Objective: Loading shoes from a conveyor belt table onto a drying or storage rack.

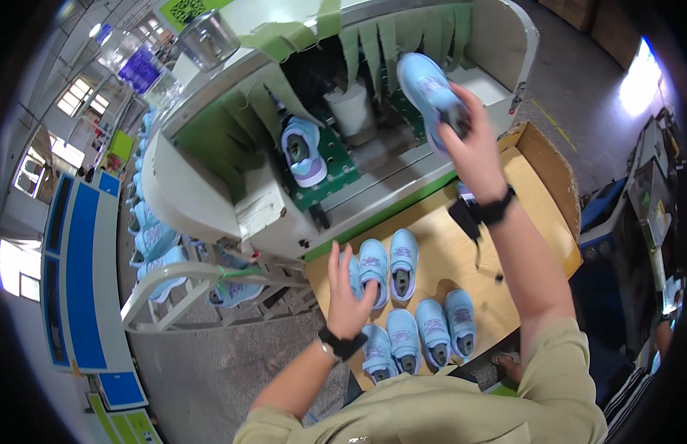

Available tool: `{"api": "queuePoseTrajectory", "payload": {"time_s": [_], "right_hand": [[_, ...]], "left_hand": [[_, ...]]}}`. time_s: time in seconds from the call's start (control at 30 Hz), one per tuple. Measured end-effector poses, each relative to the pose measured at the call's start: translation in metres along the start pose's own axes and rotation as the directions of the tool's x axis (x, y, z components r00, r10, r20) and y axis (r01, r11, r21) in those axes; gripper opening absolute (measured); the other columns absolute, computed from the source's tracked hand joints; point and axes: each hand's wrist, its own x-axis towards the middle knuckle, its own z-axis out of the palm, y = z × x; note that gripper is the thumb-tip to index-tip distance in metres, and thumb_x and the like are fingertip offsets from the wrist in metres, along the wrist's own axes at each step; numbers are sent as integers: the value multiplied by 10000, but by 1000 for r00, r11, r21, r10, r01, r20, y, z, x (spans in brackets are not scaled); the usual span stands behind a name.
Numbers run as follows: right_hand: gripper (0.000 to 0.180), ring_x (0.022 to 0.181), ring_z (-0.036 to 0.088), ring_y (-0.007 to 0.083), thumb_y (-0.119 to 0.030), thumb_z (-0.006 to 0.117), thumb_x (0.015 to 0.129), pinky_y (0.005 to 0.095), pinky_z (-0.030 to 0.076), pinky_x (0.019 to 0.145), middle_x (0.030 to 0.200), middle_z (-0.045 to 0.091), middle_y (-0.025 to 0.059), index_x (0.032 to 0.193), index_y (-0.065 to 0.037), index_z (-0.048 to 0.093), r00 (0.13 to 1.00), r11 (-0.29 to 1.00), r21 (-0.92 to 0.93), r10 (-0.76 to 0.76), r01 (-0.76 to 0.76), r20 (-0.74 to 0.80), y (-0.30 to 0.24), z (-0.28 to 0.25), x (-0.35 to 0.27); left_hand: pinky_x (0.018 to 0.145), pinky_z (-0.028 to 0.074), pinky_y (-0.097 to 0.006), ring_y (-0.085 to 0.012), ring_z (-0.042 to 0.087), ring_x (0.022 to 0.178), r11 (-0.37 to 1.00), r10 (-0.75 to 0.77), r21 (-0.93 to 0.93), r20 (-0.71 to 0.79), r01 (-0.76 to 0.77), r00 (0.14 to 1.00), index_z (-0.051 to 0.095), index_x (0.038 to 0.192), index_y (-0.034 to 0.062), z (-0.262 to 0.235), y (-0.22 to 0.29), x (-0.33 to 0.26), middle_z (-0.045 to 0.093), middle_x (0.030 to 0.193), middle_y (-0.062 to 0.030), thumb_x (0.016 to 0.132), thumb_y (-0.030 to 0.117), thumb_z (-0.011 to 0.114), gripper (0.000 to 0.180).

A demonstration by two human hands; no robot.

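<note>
A light blue shoe (423, 78) is in my right hand (473, 144), gripped around its heel end, tilted in front of the machine's right side. My left hand (349, 303) is over the left end of a row of shoes on the wooden table, its fingers stretched and apart. It partly covers one shoe; whether it touches it, I cannot tell. Beside it stand a strapped blue shoe (373, 270) and another blue shoe (403, 263). A nearer row includes a blue shoe (404, 340) and several like it. Another shoe (303, 152) sits on a green perforated plate (336, 159) inside the machine opening.
Green strip curtains (225, 140) hang in the openings of the white machine (184, 185). A plastic bottle (140, 66) and a metal cup (208, 41) stand on top. At the left, a rack (188, 274) carries more blue shoes. A cardboard edge (554, 174) borders the wooden table (432, 255).
</note>
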Motion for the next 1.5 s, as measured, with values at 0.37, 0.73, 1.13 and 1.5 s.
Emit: {"api": "queuePoseTrajectory", "payload": {"time_s": [0.37,0.73,1.13,1.5], "right_hand": [[700,1200,449,355,-240,685,819,444,350,1007,1340,468,164,1428,-117,363,997,878,-476,-75,49,-35,113,34,-47],[952,1134,494,319,-627,785,564,471,363,985,1154,577,150,1307,-100,507,705,458,-855,689,-243,169,178,-108,-149],[654,1353,353,372,11,686,714,379,280,1146,1414,428,212,1326,-106,490,752,740,-594,187,315,632,102,-87,-209],[663,1139,584,352,-373,645,865,384,449,975,1213,597,265,1355,23,435,395,783,-403,598,-473,697,84,-28,-243]], "left_hand": [[1108,278,-461,-424,270,1378,959,-263,142,118,246,958,461,1315,11,-24,-18,-95,236,1491,-265,821,105,665,543],[1104,292,-453,-426,285,1373,943,-319,168,208,287,925,490,1291,3,-20,-14,-124,255,1482,-266,838,123,652,496],[1039,369,-462,-442,451,1237,945,-226,315,427,90,876,433,1368,29,10,-26,-177,287,1472,-298,857,333,654,634],[1050,386,-405,-407,429,1271,923,-383,193,385,333,839,399,1402,44,-13,-48,-216,272,1488,-273,857,349,656,675]]}}
